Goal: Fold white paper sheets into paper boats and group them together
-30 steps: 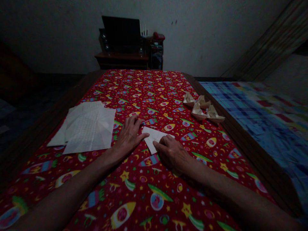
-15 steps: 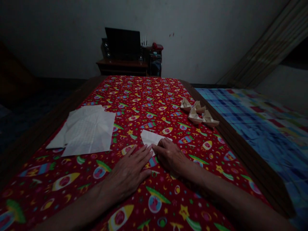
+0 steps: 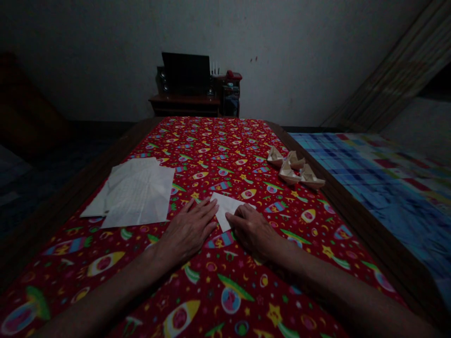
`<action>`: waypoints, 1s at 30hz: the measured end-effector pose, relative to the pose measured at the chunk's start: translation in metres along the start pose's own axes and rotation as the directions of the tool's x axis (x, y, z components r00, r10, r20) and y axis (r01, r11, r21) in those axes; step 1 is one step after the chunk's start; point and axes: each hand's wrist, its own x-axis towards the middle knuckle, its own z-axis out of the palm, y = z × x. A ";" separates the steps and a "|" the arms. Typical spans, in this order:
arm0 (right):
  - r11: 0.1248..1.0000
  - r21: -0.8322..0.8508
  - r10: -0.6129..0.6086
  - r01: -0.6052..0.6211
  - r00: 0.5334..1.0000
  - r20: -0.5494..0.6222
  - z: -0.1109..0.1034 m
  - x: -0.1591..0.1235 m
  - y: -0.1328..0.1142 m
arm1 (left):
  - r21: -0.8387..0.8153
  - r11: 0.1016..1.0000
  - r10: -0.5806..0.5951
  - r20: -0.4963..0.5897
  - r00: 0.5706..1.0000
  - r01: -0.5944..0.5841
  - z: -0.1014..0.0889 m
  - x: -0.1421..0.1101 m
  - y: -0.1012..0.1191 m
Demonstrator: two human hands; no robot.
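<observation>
A small folded piece of white paper [image 3: 222,209] lies on the red patterned tablecloth in front of me. My left hand [image 3: 190,227] is flat, palm down, its fingers stretched out and the fingertips at the paper's left edge. On the paper's right part, my right hand [image 3: 252,230] has its fingers curled, gripping or pressing it; that end of the paper is partly hidden beneath the hand. Beyond my right hand, several folded paper boats [image 3: 291,172] sit close together. Off to the left rests a stack of white paper sheets [image 3: 139,195].
The tablecloth [image 3: 207,145], printed with rockets and stars, covers a dark wooden table [image 3: 338,202]. At the far end stand a black monitor [image 3: 186,71] and speakers on a brown desk [image 3: 185,98]. A surface with a blue checked cover [image 3: 366,188] is at the right.
My left hand has drawn back to the left across the paper, uncovering more of it. My right hand stays on the paper's right part. The camera view has shifted slightly.
</observation>
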 end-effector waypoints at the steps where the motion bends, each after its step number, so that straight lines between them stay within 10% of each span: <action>1: 1.000 0.000 -0.004 0.004 1.000 -0.003 0.000 0.000 0.000 | -0.003 1.000 -0.013 -0.019 1.000 0.013 0.001 0.001 -0.002; 9: 0.995 0.079 0.064 -0.061 0.997 -0.031 0.002 0.004 0.000 | -0.209 0.977 0.020 -0.131 0.991 -0.048 0.004 0.027 -0.019; 18: 0.965 0.067 0.263 -0.254 0.942 -0.209 -0.003 -0.001 0.007 | -0.338 0.937 0.093 -0.005 0.996 -0.089 0.004 0.062 -0.031; 30: 0.936 -0.019 0.349 -0.352 0.932 -0.094 -0.010 -0.005 0.009 | -0.365 0.930 0.071 0.052 0.996 -0.047 0.004 0.067 -0.036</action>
